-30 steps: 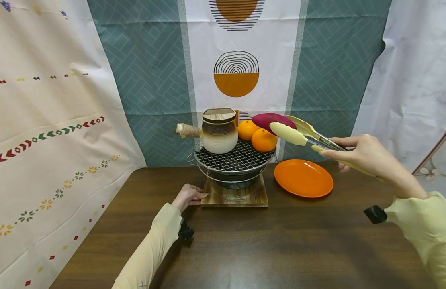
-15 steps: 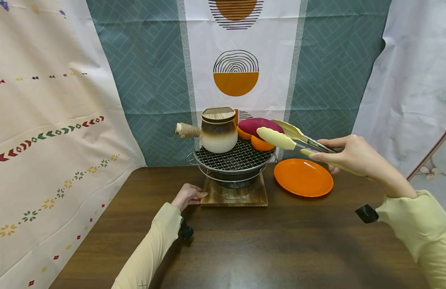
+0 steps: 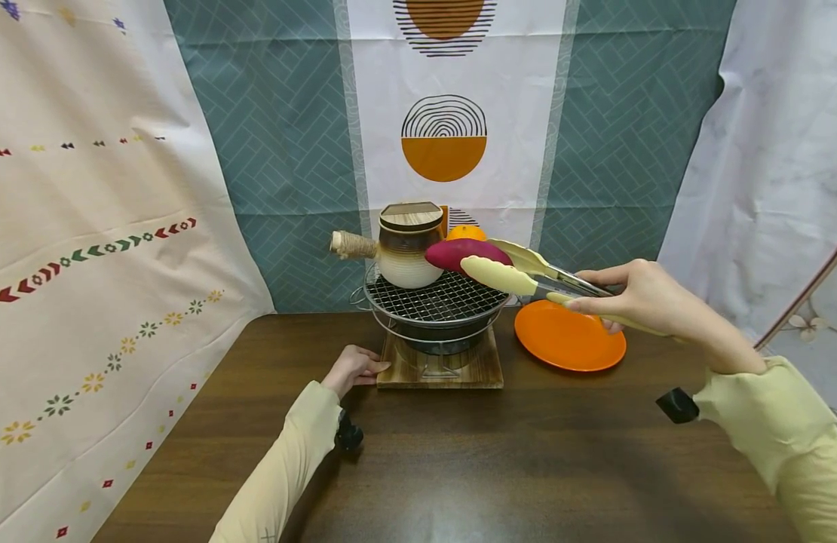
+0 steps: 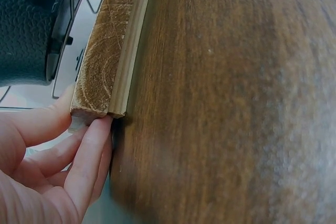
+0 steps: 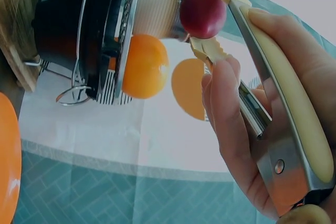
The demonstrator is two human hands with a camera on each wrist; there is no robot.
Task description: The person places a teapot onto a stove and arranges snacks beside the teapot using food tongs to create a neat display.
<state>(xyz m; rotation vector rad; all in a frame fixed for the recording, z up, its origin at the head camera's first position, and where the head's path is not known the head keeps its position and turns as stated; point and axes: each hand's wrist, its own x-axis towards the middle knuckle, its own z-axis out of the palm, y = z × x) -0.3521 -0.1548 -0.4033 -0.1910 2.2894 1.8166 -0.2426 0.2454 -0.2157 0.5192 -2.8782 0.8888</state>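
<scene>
My right hand [image 3: 639,298] grips metal tongs with pale yellow tips [image 3: 503,277]. Between those tips a purple-red sweet potato [image 3: 459,255] is held above the wire grill rack [image 3: 432,302], in front of the oranges. One orange [image 3: 466,233] shows behind it in the head view; the right wrist view shows an orange [image 5: 146,69] sitting on the rack. With thumb and fingers my left hand [image 3: 354,367] pinches the left front corner of the wooden board [image 3: 405,378] under the stove. The left wrist view shows the fingertips at the board's edge [image 4: 102,51].
A cream and brown pot [image 3: 408,264] with a wooden lid and a rope-wrapped handle [image 3: 354,246] stands on the rack's left side. Right of the stove lies an orange plate [image 3: 571,343] on the dark wooden table [image 3: 513,460]. Patterned cloths hang behind and at the left.
The right hand has moved left and slightly down, bringing the tongs and sweet potato closer to the pot and in front of the oranges. The left hand stays at the board.
</scene>
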